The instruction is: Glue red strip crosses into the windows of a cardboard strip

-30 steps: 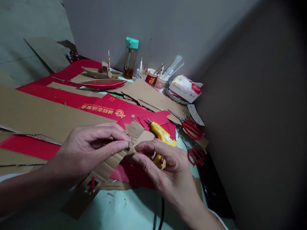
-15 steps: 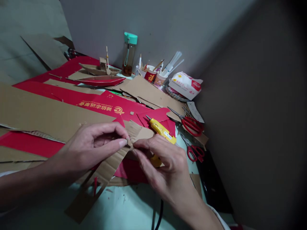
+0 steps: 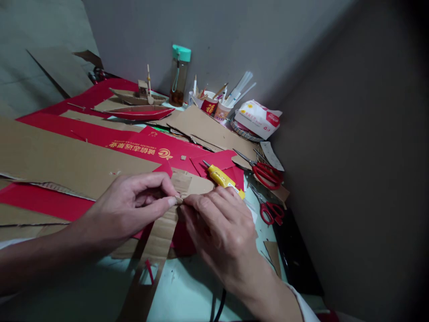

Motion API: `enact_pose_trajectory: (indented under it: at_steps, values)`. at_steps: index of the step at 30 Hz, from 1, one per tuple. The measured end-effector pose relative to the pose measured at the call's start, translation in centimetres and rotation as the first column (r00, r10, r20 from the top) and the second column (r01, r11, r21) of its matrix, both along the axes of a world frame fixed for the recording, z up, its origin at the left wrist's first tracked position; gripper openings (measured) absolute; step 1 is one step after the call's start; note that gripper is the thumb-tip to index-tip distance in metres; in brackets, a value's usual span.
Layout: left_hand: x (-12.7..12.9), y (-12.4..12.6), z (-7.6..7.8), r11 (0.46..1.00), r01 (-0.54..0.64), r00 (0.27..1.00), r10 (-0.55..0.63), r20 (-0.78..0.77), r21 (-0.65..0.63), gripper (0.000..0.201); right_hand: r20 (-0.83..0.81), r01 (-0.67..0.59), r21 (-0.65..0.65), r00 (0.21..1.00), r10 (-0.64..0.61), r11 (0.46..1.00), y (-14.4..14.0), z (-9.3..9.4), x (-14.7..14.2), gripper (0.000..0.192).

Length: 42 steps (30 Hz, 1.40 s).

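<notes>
Finger and thumb of my left hand (image 3: 134,208) are closed in a pinch on a small piece of cardboard (image 3: 179,201). My right hand (image 3: 224,230), also closed, meets the piece from the right with its fingertips. A long corrugated cardboard strip (image 3: 161,235) runs beneath the fingertips. Near its lower end is a square cut-out with a red sliver (image 3: 149,272) across it. Which fingers support the strip is hidden. Just beyond my right hand lies a yellow glue gun (image 3: 219,176), its handle covered by the hand.
Two red-handled scissors (image 3: 267,174) lie at the right. Cardboard sheets (image 3: 60,156) and red printed card (image 3: 134,145) cover the left. A cardboard boat (image 3: 129,96), a red boat hull (image 3: 140,113), a bottle (image 3: 178,78), cups of sticks (image 3: 209,105) and a tissue pack (image 3: 258,118) stand behind.
The cardboard strip has swung closer to upright in view, its lower end moving right. My right hand has rolled over, its back now covering more of the glue gun. The left hand keeps its pinch.
</notes>
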State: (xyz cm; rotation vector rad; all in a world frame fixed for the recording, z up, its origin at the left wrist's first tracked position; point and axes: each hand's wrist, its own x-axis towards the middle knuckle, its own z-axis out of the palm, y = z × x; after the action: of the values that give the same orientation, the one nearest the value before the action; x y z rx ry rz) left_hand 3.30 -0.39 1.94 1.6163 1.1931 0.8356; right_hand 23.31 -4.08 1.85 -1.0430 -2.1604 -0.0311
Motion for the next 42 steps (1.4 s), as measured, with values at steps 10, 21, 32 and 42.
enact_pose_trajectory:
  at_steps: [10, 21, 32, 42]
  values:
    - [0.6, -0.9, 0.3, 0.996, -0.083, 0.996, 0.084, 0.027, -0.028, 0.019, -0.082, -0.046, -0.088, 0.996, 0.039, 0.995, 0.2, 0.4, 0.0, 0.011]
    - [1.3, -1.2, -0.1, 0.992, -0.096, 0.995, 0.094, 0.029, 0.082, 0.018, -0.029, -0.003, -0.018, 1.0, 0.003, 1.0, -0.5, -0.1, -0.3, 0.015]
    - [1.4, -1.7, 0.1, 0.955, -0.125, 0.971, 0.174, -0.164, 0.269, 0.021, -0.252, -0.056, -0.154, 0.968, 0.015, 0.986, -0.2, 0.3, -0.7, 0.013]
    - [1.6, -1.8, 0.0, 0.955, -0.114, 0.975, 0.16, -0.154, 0.274, 0.022, -0.105, -0.037, -0.075, 0.994, 0.029, 0.996, -0.4, 0.3, -0.9, 0.015]
